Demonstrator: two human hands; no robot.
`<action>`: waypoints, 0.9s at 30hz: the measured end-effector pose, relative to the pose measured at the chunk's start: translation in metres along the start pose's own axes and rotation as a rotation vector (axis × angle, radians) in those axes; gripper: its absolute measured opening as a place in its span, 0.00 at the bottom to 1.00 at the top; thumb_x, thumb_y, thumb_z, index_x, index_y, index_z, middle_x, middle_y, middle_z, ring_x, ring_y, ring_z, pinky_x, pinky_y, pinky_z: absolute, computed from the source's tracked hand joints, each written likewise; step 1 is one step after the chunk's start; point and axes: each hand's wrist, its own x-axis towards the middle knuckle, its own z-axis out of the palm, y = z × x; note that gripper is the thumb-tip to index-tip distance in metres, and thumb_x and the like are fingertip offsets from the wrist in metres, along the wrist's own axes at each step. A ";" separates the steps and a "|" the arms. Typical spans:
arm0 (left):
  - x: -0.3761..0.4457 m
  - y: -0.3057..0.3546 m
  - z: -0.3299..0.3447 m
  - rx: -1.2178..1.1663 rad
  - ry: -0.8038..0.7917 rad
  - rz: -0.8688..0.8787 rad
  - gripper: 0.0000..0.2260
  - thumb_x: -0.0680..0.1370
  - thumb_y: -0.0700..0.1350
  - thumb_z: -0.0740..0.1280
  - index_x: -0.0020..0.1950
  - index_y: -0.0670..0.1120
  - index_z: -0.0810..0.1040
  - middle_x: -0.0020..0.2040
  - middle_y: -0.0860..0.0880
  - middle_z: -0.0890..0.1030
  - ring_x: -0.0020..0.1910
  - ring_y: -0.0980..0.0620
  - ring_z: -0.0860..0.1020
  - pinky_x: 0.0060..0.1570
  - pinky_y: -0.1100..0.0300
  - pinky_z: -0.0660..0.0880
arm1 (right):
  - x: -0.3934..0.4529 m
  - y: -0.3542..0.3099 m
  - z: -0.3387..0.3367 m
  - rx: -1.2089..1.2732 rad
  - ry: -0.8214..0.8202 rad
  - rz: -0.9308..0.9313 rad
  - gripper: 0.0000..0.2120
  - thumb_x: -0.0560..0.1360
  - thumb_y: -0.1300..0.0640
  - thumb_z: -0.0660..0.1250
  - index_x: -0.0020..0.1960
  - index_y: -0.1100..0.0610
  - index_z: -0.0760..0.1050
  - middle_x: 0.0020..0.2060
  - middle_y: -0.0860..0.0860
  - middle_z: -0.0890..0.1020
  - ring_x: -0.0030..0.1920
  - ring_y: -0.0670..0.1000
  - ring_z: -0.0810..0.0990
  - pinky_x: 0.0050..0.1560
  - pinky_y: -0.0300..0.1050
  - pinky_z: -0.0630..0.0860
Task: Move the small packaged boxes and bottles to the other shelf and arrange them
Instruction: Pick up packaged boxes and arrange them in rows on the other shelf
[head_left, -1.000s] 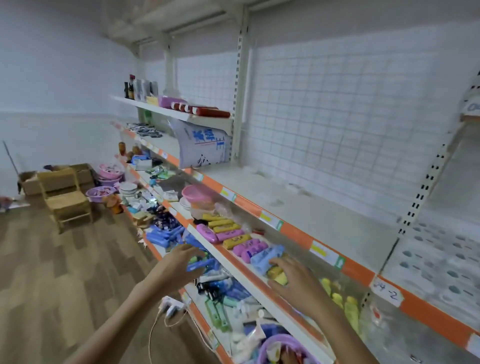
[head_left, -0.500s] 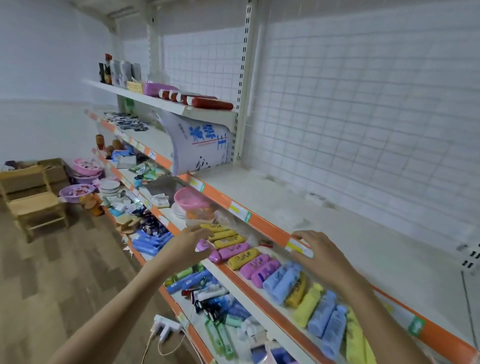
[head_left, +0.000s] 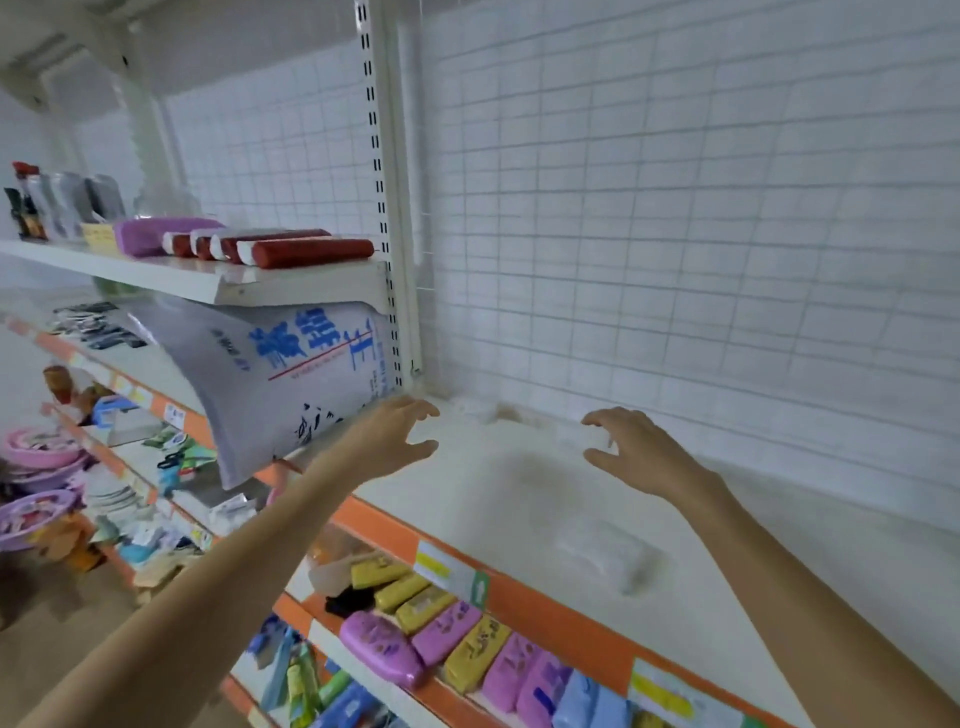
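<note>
**Both hands over the white shelf, nothing held**

Nearest us, on the lower shelf, the row of small packages (head_left: 457, 644) lies side by side behind the orange edge strip: yellow ones, then pink, then blue at the right. Just above, the white shelf (head_left: 519, 519) carries a pale, blurred packet (head_left: 605, 553) lying alone near its front edge. Further in, both arms reach over that shelf. The left hand (head_left: 395, 436) hangs with fingers spread and loosely curled, gripping nothing, right beside the big white sack with blue lettering (head_left: 291, 384) that leans out at the left. The right hand (head_left: 634, 447) hovers well apart from it, fingers bent like a claw, also holding nothing. Far back left, red tubes (head_left: 291, 249) and a purple case (head_left: 150, 236) lie on the upper shelf (head_left: 156, 280).
</note>
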 end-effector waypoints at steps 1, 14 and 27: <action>0.018 -0.004 0.004 0.018 -0.017 0.010 0.21 0.76 0.52 0.64 0.68 0.49 0.68 0.65 0.50 0.71 0.62 0.51 0.71 0.57 0.59 0.68 | 0.014 0.005 0.002 0.011 -0.033 0.025 0.22 0.77 0.49 0.62 0.69 0.52 0.64 0.67 0.50 0.69 0.66 0.51 0.66 0.62 0.46 0.66; 0.171 -0.063 0.100 -0.026 -0.275 0.099 0.32 0.74 0.53 0.67 0.74 0.46 0.58 0.74 0.46 0.57 0.70 0.47 0.62 0.65 0.57 0.60 | 0.093 0.037 0.058 -0.197 -0.217 0.362 0.28 0.77 0.52 0.62 0.73 0.57 0.58 0.70 0.56 0.66 0.69 0.56 0.63 0.66 0.52 0.65; 0.222 -0.105 0.156 -0.190 -0.280 0.181 0.25 0.73 0.49 0.68 0.68 0.46 0.68 0.66 0.46 0.72 0.62 0.45 0.71 0.60 0.56 0.67 | 0.097 0.025 0.085 -0.097 -0.068 0.491 0.27 0.74 0.48 0.67 0.69 0.57 0.64 0.63 0.53 0.67 0.60 0.55 0.73 0.59 0.48 0.70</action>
